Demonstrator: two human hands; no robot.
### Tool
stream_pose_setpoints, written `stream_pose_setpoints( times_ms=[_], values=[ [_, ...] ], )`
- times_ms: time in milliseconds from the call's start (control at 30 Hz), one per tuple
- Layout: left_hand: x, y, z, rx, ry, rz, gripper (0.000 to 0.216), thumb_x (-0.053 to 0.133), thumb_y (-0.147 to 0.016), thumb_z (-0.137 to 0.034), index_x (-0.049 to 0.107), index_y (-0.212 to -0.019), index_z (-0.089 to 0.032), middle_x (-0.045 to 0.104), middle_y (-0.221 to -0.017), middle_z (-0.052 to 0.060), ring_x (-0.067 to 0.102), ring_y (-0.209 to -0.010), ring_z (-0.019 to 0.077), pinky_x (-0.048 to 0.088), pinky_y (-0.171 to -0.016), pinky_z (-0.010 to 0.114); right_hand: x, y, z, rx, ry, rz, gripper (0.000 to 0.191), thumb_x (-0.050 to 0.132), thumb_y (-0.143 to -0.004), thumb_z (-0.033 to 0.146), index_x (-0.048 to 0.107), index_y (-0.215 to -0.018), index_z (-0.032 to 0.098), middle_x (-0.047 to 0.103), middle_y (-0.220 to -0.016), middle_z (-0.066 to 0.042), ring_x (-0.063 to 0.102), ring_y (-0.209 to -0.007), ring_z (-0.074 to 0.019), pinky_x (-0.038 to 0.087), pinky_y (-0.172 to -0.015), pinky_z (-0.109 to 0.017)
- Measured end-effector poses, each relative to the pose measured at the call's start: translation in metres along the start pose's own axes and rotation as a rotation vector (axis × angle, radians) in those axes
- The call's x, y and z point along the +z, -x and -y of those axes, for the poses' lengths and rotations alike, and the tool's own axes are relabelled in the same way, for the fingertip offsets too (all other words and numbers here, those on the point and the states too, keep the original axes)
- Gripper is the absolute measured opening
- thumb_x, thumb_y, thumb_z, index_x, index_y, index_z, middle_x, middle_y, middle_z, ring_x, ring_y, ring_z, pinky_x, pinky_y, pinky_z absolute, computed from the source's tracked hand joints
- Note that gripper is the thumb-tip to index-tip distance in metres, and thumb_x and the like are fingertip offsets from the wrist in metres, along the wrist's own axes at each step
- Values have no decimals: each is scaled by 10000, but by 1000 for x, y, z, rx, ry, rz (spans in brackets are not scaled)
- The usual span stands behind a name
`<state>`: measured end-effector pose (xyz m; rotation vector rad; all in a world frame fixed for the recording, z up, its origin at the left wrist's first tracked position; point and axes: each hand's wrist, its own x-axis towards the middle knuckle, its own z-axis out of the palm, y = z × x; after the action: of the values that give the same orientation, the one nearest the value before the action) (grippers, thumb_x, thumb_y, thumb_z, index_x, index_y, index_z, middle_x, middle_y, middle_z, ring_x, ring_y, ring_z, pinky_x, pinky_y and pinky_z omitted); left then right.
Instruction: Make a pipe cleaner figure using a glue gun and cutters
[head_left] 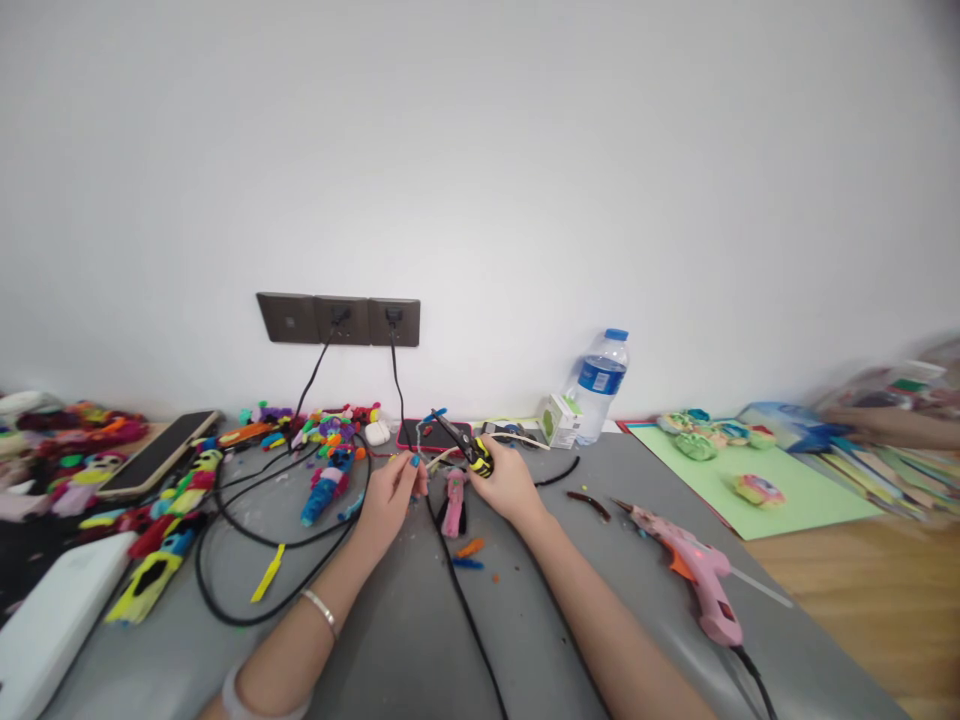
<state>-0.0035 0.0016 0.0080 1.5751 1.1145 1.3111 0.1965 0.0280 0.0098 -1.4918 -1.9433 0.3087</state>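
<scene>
My left hand is closed in a pinch on a thin pale pipe cleaner that runs toward my right hand. My right hand grips small pliers with black and yellow handles, their tips pointing up and left over a dark phone with a red edge. A pink pipe-cleaner figure lies on the grey mat between my hands. A black cable runs down the mat between my forearms.
A pink glue gun lies at the right on the mat. A water bottle and small box stand by the wall. Colourful pipe-cleaner figures, cables and a phone crowd the left. Another person's arm reaches over green paper.
</scene>
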Motion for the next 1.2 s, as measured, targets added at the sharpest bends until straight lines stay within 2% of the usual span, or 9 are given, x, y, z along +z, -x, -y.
stream_pose_setpoints(
  times_ms=[367,1200],
  values=[
    [1,0,-6,8,-10,0,340,498,-878,-468,567,-689,-193,583,-549,5,533,-510,153,416,-524,252,1,0,-2,-15,-22,-7,153,577,-717,226,576,-870,213,687,-795,-41,641,-738,-226,406,-649,-261],
    [0,0,-3,45,-94,31,324,412,-926,-394,547,-716,-187,577,-565,0,542,-520,147,417,-535,245,0,0,0,2,14,12,139,556,-733,215,546,-872,210,683,-804,-55,637,-763,-236,390,-654,-259]
  ],
)
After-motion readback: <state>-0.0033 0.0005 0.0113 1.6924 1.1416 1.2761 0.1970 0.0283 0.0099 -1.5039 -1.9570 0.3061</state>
